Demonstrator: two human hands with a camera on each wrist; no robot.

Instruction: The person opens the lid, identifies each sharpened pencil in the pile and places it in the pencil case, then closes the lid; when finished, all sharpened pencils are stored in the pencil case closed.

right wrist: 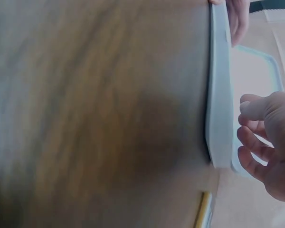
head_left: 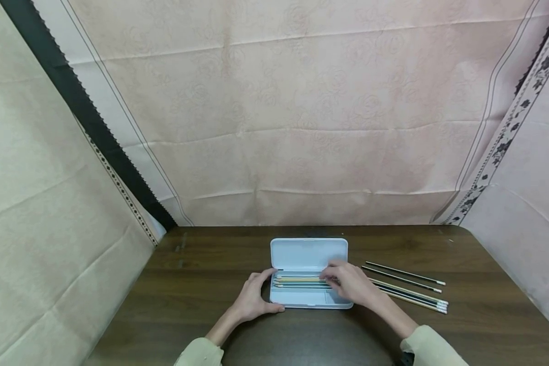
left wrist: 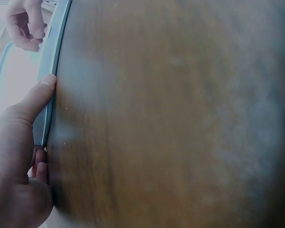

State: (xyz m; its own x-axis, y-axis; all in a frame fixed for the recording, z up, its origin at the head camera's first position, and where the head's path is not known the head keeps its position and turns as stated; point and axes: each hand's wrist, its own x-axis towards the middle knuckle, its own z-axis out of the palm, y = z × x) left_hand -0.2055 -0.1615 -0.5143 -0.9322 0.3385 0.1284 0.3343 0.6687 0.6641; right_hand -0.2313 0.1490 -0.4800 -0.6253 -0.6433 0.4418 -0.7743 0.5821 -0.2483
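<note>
A pale blue pencil case (head_left: 308, 253) lies open on the table, its lid tilted back. Inside it, several pencils (head_left: 299, 282) in yellow and green lie side by side, sharpened tips to the left. My left hand (head_left: 251, 299) grips the case's left end, thumb (left wrist: 43, 88) on the front edge and fingers round the far side. Over the right part of the case is my right hand (head_left: 351, 282), its fingers loosely bent near the pencils' right ends. The right wrist view shows nothing between those fingers (right wrist: 251, 142). The hand hides part of the pencils.
To the right of the case, several more pencils (head_left: 414, 296) lie slanted on the brown wooden table (head_left: 174, 310), white erasers to the right. Two dark pencils (head_left: 404, 274) lie a little behind them. Cloth hangings (head_left: 302, 117) stand behind the table and at both sides.
</note>
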